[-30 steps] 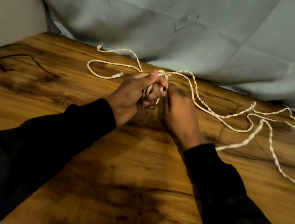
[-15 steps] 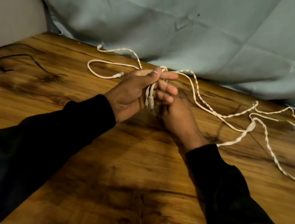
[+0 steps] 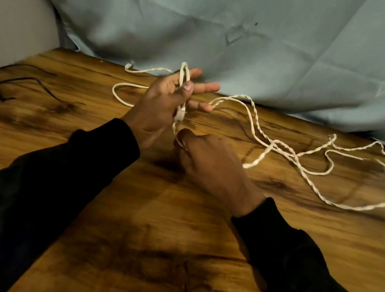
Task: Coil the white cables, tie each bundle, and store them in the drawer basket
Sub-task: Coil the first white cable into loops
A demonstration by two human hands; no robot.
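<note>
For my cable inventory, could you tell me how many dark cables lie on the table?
1: a thin dark cable at the table's far left edge; more may be hidden off-frame.

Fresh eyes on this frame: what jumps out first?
The two hands at centre: the left hand, fingers spread, has white cable looped over them with the thumb pressing it, while the right hand pinches the strand just below. The rest of that twisted cable sprawls uncoiled across the wooden table to the right. A thin dark cord lies at far left, and a wrinkled blue-grey cloth hangs behind.
</note>
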